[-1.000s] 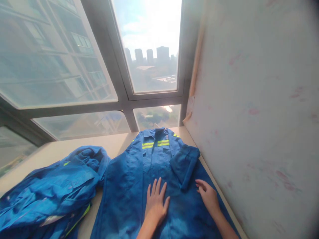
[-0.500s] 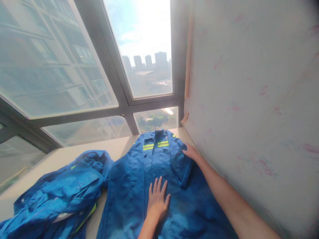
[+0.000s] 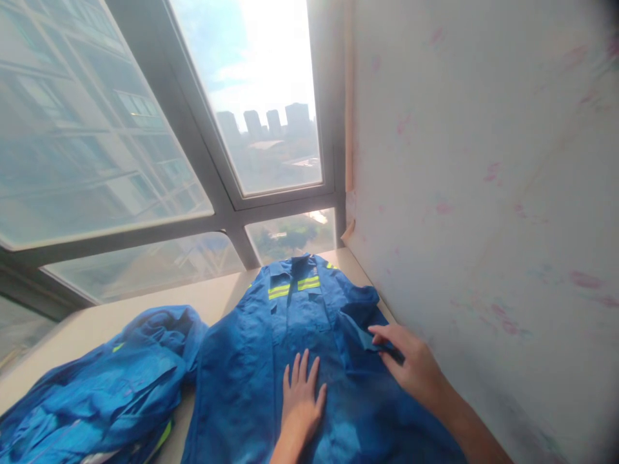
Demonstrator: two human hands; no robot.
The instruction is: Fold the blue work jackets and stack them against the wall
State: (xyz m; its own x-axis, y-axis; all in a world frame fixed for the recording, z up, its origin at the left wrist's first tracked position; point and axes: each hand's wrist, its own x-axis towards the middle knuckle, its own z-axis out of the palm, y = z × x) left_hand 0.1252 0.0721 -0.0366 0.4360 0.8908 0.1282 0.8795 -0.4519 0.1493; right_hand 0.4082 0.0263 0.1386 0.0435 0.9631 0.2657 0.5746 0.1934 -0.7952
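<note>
Blue coveralls (image 3: 236, 374) with yellow-green reflective strips across the chest lie spread out, collar toward the window. My left hand (image 3: 302, 403) rests flat on the front of the garment, fingers spread. At the garment's right side, my right hand (image 3: 403, 361) pinches the end of its sleeve (image 3: 360, 338) between thumb and fingers. The sleeve is folded inward over the body, and the pinched edge is slightly lifted. Lower parts of the coveralls run out of view.
A second blue garment (image 3: 116, 380) with yellow-green trim lies crumpled to the left. Both rest on a pale ledge (image 3: 217, 296) below a grey-framed window (image 3: 227, 212). A white wall (image 3: 459, 258) with pinkish marks stands close on the right.
My right hand has come down from the upper sleeve to its end and now grips it. My left hand stays flat on the garment. The view has shifted slightly right.
</note>
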